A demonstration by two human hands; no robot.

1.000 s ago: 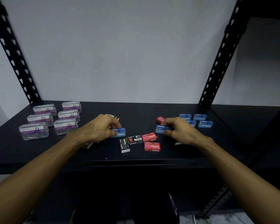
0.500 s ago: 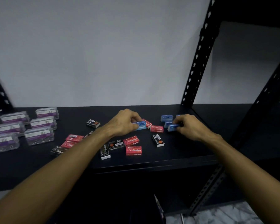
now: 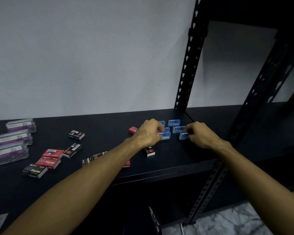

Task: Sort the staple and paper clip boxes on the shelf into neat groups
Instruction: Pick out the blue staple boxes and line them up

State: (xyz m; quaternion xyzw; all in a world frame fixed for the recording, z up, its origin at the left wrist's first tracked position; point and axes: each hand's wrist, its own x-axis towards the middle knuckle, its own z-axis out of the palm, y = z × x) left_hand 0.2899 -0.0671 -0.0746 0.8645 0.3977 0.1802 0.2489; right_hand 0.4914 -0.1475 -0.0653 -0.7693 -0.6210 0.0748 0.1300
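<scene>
On the black shelf (image 3: 109, 126), my left hand (image 3: 148, 133) pinches a blue staple box (image 3: 165, 135) at the front left of a group of blue staple boxes (image 3: 174, 122). My right hand (image 3: 200, 134) pinches another blue staple box (image 3: 183, 135) at the front right of that group. Red staple boxes (image 3: 48, 161) and black staple boxes (image 3: 75, 134) lie scattered across the middle and left. A black box (image 3: 148, 151) lies just under my left wrist. Clear paper clip boxes (image 3: 14, 138) with purple labels stand grouped at the far left.
A black perforated upright (image 3: 189, 65) rises behind the blue group at the shelf's back right corner. A second upright (image 3: 215, 170) stands at the front right. The white wall (image 3: 92, 56) backs the shelf. A lower shelf (image 3: 270, 124) extends to the right.
Both hands have carried their blue boxes rightward to the blue group near the right upright. My view has swung right, so the paper clip boxes now sit at the left edge.
</scene>
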